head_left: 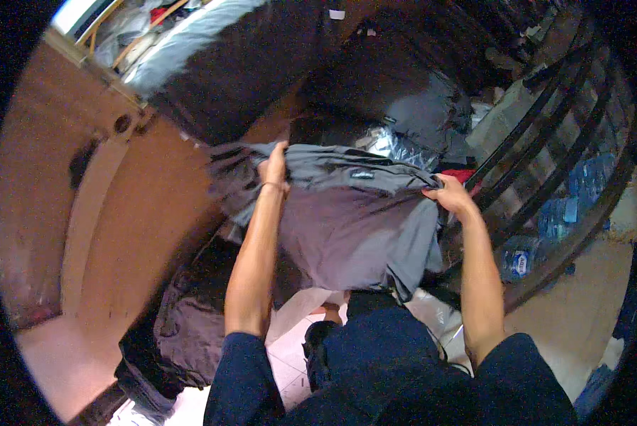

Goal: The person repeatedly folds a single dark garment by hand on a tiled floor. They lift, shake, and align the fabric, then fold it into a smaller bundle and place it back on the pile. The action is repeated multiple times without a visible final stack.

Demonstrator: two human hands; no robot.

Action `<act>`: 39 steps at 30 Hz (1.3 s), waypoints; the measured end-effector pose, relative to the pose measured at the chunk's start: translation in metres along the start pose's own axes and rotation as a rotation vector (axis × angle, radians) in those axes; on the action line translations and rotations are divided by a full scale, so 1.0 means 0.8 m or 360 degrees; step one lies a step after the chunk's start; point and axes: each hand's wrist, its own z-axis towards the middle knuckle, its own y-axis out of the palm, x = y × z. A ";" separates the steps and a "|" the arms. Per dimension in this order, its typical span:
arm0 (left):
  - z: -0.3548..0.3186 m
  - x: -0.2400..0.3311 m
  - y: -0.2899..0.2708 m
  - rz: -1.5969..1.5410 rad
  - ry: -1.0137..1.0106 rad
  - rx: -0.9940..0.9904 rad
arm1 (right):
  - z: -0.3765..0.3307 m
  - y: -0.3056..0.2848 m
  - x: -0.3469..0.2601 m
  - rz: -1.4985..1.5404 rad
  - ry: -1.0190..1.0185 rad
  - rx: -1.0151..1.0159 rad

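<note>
A grey garment, apparently a shirt (339, 227), hangs stretched between my two hands in front of my body. Its upper edge is bunched into folds, and a small pale label shows near the middle of that edge. My left hand (274, 167) grips the fabric towards the left, where more cloth trails beyond the fingers. At the right end, my right hand (449, 194) pinches a corner of the same edge. The lower part drapes down above my lap.
Dark cloth (226, 78) and a heap of dark garments (396, 85) lie beyond, with clear plastic packaging (396, 148) beside the heap. Curved dark bars (538, 142) stand at right, near water bottles (521, 259). A dark brown garment (197, 326) lies at lower left.
</note>
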 end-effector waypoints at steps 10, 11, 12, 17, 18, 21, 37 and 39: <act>0.060 -0.224 0.221 0.2229 0.0721 -0.1027 | 0.156 0.169 0.084 -0.0912 -0.0128 0.0500; 0.057 -0.227 0.224 0.2330 0.0827 -0.0944 | 0.176 0.158 0.087 -0.0738 -0.0007 0.0437; 0.056 -0.222 0.227 0.2422 0.0823 -0.0944 | 0.196 0.144 0.085 -0.0565 0.0101 0.0441; 0.059 -0.192 0.234 0.2397 0.0645 -0.1096 | 0.331 0.078 0.049 -0.0909 -0.0486 0.1193; 0.060 -0.191 0.236 0.2402 0.0567 -0.1162 | 0.352 0.065 0.048 -0.0975 -0.0533 0.1108; 0.060 -0.194 0.234 0.2378 0.0632 -0.1129 | 0.393 0.041 0.055 -0.0922 -0.0656 0.0720; 0.042 -0.209 0.093 0.1298 0.1243 -0.0599 | 0.390 0.061 0.035 -0.0929 -0.0852 0.0685; 0.015 -0.227 0.036 0.1291 0.1245 -0.0498 | 0.412 0.046 0.038 -0.0565 -0.0729 0.0609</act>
